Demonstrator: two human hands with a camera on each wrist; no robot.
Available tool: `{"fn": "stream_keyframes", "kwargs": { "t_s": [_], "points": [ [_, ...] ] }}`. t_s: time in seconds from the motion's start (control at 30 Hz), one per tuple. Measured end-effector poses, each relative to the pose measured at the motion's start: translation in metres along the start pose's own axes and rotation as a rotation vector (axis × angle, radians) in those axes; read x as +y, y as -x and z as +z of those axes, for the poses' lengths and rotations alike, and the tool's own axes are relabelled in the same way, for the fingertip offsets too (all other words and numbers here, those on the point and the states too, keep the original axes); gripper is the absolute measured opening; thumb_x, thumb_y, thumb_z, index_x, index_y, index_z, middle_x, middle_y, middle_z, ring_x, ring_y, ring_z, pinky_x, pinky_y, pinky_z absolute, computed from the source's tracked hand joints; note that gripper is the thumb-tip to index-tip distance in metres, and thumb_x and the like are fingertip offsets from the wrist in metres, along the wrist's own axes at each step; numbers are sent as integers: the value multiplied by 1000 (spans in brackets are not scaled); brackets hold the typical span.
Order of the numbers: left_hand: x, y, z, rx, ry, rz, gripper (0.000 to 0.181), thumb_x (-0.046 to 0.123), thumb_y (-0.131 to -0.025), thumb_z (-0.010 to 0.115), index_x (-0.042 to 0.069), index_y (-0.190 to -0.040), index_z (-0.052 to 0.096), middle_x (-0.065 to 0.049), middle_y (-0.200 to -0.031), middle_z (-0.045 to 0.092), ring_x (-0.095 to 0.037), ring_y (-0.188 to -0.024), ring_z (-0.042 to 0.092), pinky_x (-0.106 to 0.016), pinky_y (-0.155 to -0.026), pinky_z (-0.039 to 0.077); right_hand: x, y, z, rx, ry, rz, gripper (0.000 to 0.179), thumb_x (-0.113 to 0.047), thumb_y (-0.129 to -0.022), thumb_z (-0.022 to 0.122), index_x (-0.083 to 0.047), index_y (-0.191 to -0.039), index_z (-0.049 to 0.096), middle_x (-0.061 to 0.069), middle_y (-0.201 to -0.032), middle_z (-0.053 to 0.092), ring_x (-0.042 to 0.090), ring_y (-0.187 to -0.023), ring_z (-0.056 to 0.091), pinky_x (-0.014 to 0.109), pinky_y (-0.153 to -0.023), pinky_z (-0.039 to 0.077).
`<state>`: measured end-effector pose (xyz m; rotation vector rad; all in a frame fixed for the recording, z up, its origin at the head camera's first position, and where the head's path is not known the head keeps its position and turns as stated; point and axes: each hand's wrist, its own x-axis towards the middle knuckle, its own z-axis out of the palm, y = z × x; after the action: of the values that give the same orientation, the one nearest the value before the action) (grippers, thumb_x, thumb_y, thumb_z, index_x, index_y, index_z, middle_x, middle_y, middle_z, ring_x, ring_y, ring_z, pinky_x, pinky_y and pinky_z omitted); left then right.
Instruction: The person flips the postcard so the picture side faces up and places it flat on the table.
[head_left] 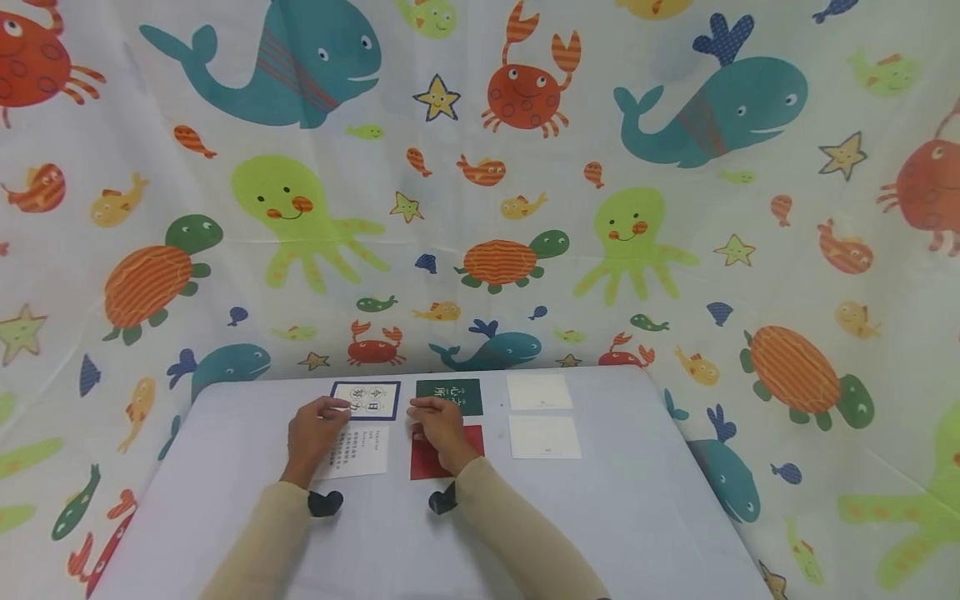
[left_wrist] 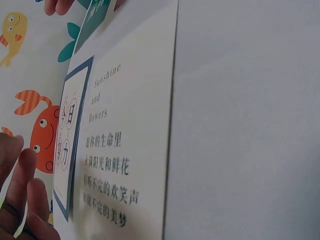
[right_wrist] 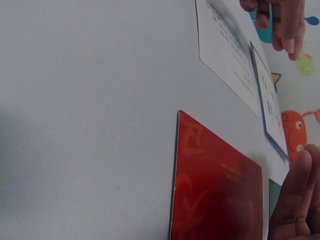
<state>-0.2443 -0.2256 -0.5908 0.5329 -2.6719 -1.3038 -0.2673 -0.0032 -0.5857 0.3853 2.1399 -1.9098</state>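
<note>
My left hand [head_left: 317, 432] hovers at the left edge of a white card with a blue border [head_left: 384, 401] and overlaps a white text card [head_left: 367, 452] below it. In the left wrist view its loosely bent fingers [left_wrist: 22, 175] show nothing between them. My right hand [head_left: 446, 433] is above a red card [head_left: 472, 442], fingertips near the lower left corner of a dark green card [head_left: 467, 397]. Seen from the right wrist, the fingers [right_wrist: 300, 185] extend beside the red card [right_wrist: 215, 185] and hold nothing.
Two plain white cards [head_left: 539, 392] lie one behind the other at the right. All the cards rest on a white-covered table [head_left: 630, 500]. A curtain [head_left: 450, 292] printed with sea animals hangs right behind the table's back edge.
</note>
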Motion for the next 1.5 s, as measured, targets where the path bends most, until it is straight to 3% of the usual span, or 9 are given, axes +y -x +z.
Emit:
{"fn": "stream_keyframes", "kwargs": {
  "t_s": [0.27, 0.6, 0.97, 1.13, 1.5],
  "points": [
    [8, 4, 8, -23, -3, 49, 25, 20, -102, 66, 9, -122, 74, -19, -111, 77, -35, -103, 66, -45, -90, 46, 2, 2, -7, -9, -7, -19, 21, -29, -97, 78, -28, -118, 80, -6, -108, 78, 17, -86, 75, 28, -79, 63],
    [19, 11, 19, -53, -4, 53, 24, 20, -101, 66, 8, -120, 74, -20, -114, 77, -37, -108, 66, -49, -93, 48, 11, 4, -17, -16, -9, -37, 19, -31, -97, 78, -30, -116, 80, -5, -106, 79, 18, -88, 76, 30, -80, 64],
    [22, 13, 31, -56, -9, 105, 20, 20, -101, 69, 11, -116, 78, -13, -106, 80, -28, -95, 70, -35, -81, 48, 19, 7, -28, -35, -56, -64, 24, -30, -98, 77, -24, -121, 80, -2, -105, 80, 19, -88, 75, 28, -76, 63],
    [25, 16, 35, -53, -4, 121, 19, 20, -102, 68, 10, -116, 77, -14, -107, 79, -28, -96, 69, -41, -85, 51, 20, 7, -34, -32, -34, -59, 22, -31, -98, 76, -27, -119, 80, 1, -106, 80, 18, -87, 74, 29, -73, 62],
    [31, 23, 47, -75, 12, 141, 20, 22, -103, 67, 11, -116, 77, -14, -108, 78, -29, -98, 69, -48, -92, 55, 26, 10, -48, -48, -63, -66, 28, -28, -102, 71, -20, -128, 77, 2, -105, 80, 17, -85, 73, 27, -71, 61]
  ]
}}
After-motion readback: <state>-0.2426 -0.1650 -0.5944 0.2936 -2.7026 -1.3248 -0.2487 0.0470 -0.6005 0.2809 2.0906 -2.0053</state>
